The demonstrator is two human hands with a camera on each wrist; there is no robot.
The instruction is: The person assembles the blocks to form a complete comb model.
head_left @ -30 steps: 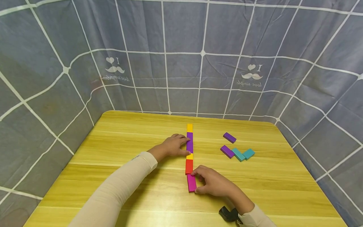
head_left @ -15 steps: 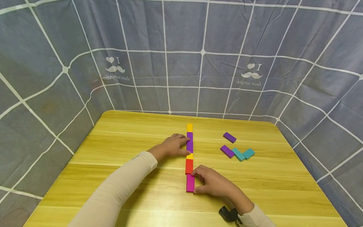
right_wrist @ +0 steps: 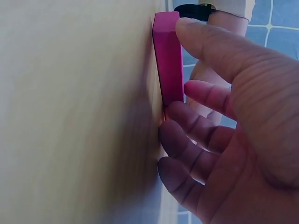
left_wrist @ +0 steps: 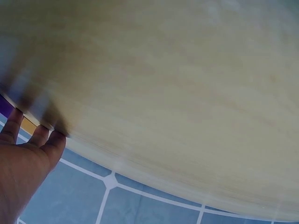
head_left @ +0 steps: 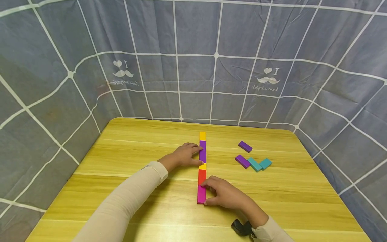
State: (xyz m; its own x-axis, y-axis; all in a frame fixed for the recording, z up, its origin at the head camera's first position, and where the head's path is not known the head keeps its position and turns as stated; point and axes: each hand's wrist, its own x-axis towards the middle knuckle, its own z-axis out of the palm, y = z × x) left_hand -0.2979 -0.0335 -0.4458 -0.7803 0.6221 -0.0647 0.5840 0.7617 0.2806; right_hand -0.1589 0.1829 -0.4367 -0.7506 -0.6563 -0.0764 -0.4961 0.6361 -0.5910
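A straight row of flat rectangular blocks runs away from me: a yellow block [head_left: 202,135] at the far end, purple blocks [head_left: 202,156], another yellow block [head_left: 204,166], a red block [head_left: 202,176] and a magenta block [head_left: 201,195] nearest. My left hand [head_left: 185,155] rests against the row's left side, fingertips and thumb touching the purple stretch and the nearer yellow block. With thumb at its near end and index finger at its far end, my right hand [head_left: 226,193] holds the magenta block, which meets the red one. In the right wrist view the magenta block [right_wrist: 168,58] lies flat.
Right of the row lie two loose purple blocks [head_left: 245,146] and two teal blocks [head_left: 254,165]. A black strap device [head_left: 241,228] sits at my right wrist. The wooden table [head_left: 121,141] ends at a grey checked curtain [head_left: 193,77].
The magenta block, tilted and a little to the right before, has been straightened and shifted left and slightly forward by my right hand, into line with the red block. My left hand has stayed still.
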